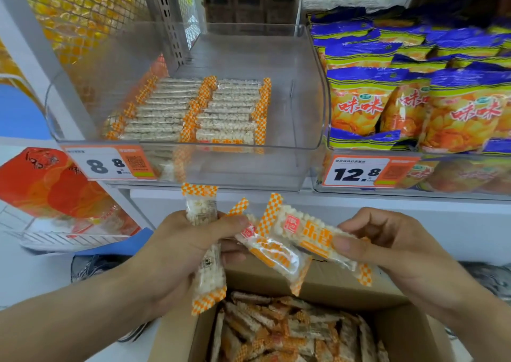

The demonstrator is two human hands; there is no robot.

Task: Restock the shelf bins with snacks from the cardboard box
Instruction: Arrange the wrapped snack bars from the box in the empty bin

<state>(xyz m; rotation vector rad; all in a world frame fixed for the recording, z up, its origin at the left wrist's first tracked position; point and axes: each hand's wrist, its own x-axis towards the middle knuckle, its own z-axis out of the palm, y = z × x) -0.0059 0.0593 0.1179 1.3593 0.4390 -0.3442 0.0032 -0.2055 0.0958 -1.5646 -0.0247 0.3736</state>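
Down at the bottom sits the box (312,331), flaps open, packed with loose snack bars (279,331) in clear wrappers with orange checkered ends. Right above it both hands are busy. Left hand (177,251) grips a small bunch of bars: one standing upright (206,248) through the fist, another (276,253) fanning out to the right under the thumb. Right hand (398,245) pinches one bar (312,234) between thumb and fingers, label side up, tilted down to the right. That bar overlaps the ones in the left hand, so the hands are close together but not touching each other.

Straight ahead on the shelf is the clear bin (304,107), with two neat rows of the same bars (193,110) laid flat along its left and middle; the right part of the bin floor is bare. An 8.8 price tag (107,164) is stuck on its front left corner.

Next bin to the right holds purple and yellow chip bags (387,96), tagged 12.8 (359,172). Off to the left there's a red bag (55,184) on a wire rack, and yellow stuff behind mesh up top, too blurry to call.
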